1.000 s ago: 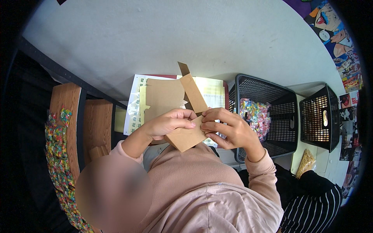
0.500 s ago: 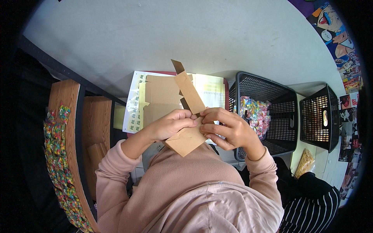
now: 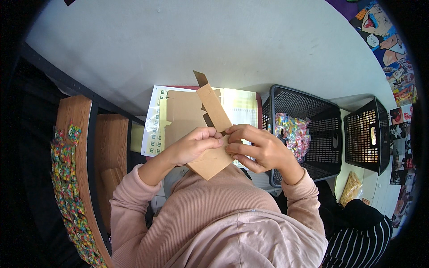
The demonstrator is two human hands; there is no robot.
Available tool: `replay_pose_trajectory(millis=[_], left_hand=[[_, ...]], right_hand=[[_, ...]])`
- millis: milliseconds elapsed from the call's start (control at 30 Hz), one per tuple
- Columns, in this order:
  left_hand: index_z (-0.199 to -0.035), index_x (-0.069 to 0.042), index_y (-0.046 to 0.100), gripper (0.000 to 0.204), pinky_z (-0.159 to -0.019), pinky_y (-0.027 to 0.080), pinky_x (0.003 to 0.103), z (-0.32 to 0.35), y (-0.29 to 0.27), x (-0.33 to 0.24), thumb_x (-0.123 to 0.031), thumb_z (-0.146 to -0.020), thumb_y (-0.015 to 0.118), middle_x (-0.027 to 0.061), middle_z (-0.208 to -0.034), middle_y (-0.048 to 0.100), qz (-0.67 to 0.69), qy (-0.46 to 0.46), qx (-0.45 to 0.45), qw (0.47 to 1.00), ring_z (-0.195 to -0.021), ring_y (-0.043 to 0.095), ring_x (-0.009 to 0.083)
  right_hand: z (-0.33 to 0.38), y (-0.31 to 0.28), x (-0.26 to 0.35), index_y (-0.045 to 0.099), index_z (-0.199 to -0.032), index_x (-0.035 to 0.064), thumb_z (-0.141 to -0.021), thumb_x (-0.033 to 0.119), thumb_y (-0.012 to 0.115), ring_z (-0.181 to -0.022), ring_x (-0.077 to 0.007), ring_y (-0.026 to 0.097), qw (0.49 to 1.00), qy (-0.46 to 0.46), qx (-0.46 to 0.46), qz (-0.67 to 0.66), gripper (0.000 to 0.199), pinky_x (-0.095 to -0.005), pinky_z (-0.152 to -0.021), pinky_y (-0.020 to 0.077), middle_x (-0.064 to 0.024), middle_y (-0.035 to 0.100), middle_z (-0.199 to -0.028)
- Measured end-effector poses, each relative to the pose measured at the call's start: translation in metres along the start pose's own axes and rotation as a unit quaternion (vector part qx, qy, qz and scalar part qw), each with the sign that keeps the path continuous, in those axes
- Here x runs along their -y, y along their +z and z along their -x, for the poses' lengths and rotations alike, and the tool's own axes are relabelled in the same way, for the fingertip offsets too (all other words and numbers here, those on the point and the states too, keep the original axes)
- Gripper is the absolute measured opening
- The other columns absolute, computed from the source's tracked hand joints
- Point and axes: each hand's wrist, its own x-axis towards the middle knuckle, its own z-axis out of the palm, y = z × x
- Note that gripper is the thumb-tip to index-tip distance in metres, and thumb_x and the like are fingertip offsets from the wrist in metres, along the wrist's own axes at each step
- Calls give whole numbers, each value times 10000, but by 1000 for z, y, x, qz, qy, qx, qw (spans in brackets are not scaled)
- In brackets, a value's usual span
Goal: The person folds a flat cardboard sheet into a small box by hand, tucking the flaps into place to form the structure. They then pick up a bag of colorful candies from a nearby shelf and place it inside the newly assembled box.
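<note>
A brown cardboard box (image 3: 215, 105), partly folded, is held between both hands in front of my body. Its long narrow panel tilts up and away to the left, with a flap upright at the far end; a wider panel slants down toward my stomach. My left hand (image 3: 195, 145) is closed on the box's left side, thumb and fingertips near the fold. On the right edge, my right hand (image 3: 255, 147) pinches the same fold with its fingertips. The fold itself is partly hidden by my fingers. Beyond lies a flat cardboard blank (image 3: 181, 109) on printed sheets (image 3: 155, 120).
To the right stands a black plastic crate (image 3: 319, 134) with colourful wrapped packets (image 3: 292, 134), then a smaller black basket (image 3: 366, 134). Strips of small packets (image 3: 67, 178) lie along a wooden shelf (image 3: 73, 109) at left. A person in striped clothing (image 3: 362, 236) is at lower right.
The box and both hands have shifted slightly left in the picture. My fingers remain on the fold, and the box keeps nearly the same tilt.
</note>
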Motion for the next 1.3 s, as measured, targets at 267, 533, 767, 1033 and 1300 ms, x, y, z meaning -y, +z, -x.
replay_pose_trajectory(millis=[267, 533, 767, 1033, 1300], left_hand=[[-903, 0, 532, 199, -661, 390, 189, 1, 1, -3, -185, -844, 485, 1, -805, 528, -32, 3, -4, 999, -734, 483, 51], [-859, -16, 513, 183, -620, 382, 183, 0, -1, -5, -197, -846, 487, -11, -767, 511, -20, 0, 19, 1000, -696, 470, 38], [-791, -30, 481, 172, -551, 356, 178, 2, 2, -6, -193, -844, 499, -25, -705, 482, -62, 20, -15, 998, -631, 432, 20], [-754, -33, 462, 182, -509, 333, 187, 4, 4, -4, -179, -833, 539, -37, -651, 450, -75, 44, -38, 995, -586, 393, 18], [-699, -35, 435, 224, -451, 273, 222, 13, 5, -22, -180, -815, 562, -30, -545, 353, -281, 91, -23, 955, -512, 305, 52]], right_hand=[[0, 2, 0, 580, -791, 5, -581, 40, 616, -903, -279, 550, 1000, 1, -1, -2, 216, -342, -665, 502, -114, 517, -866], [3, 5, -5, 575, -786, 7, -626, 56, 636, -928, -276, 551, 998, 0, -45, -34, 179, -342, -692, 498, -112, 531, -867], [3, 2, -6, 611, -792, -9, -611, 18, 659, -964, -293, 541, 992, 20, -68, -108, 189, -363, -780, 465, -131, 553, -925], [10, 7, -14, 640, -820, 19, -627, 33, 665, -1009, -312, 510, 992, 21, -56, -112, 195, -379, -835, 429, -126, 538, -989], [12, 26, -10, 388, -1232, 29, -649, 94, 714, -1128, -320, 414, 860, 251, -91, -434, 672, -417, -872, 415, -188, 353, -1256]])
